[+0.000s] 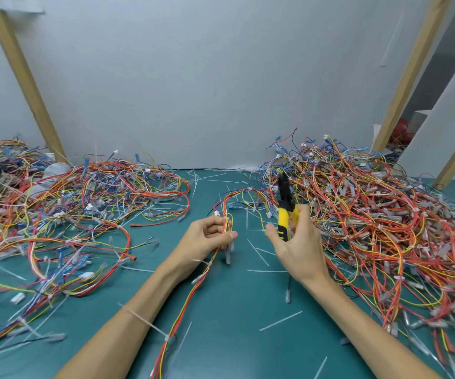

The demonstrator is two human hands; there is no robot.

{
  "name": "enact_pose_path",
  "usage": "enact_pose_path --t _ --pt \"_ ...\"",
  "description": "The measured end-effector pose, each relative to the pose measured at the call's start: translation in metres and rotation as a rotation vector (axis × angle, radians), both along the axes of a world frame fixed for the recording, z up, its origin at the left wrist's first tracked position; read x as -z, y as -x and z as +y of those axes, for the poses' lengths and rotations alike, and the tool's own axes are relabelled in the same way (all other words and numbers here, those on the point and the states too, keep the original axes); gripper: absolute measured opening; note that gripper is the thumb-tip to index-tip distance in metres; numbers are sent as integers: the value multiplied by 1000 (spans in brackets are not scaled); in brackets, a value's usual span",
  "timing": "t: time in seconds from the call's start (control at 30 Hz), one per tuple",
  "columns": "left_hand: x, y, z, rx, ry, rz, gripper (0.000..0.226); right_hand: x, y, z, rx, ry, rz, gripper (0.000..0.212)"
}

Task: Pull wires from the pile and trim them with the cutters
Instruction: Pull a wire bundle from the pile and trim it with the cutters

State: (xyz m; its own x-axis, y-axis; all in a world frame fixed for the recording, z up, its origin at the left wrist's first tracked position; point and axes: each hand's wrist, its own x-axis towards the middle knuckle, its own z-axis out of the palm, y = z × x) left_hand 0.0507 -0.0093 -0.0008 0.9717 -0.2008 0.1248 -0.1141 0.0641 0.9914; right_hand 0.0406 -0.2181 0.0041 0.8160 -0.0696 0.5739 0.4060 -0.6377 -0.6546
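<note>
Two hands engaged: my left hand (207, 236) pinches a wire bundle (193, 285); my right hand (297, 247) grips yellow-handled cutters (285, 209), tips upward.

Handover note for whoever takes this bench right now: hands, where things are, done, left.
Left hand grips a wire bundle that trails back across the green mat.
Right hand holds the cutters, tip up, clear of the bundle.
Tangled wires: left pile, right pile.
Done: white offcuts litter the mat, so some trimming looks done.
Left: trim the held bundle; both piles are large.
</note>
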Motion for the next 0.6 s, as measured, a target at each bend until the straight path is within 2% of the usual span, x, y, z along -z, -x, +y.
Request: enact_pose_path --t 0.1,0.23,0.47,0.6 --pt "3 3 -2 39 -86 -46 2 6 -4 -1 -5 94 21 30" --pt "5 6 -10 19 -97 -20 17 11 -7 -1 33 201 58 31" --pt "9 2 -11 -117 -355 -114 21 13 -8 -6 39 160 36 27" --pt "10 0 -9 -120 -398 -120 18 12 -7 -7 69 156 41 34"
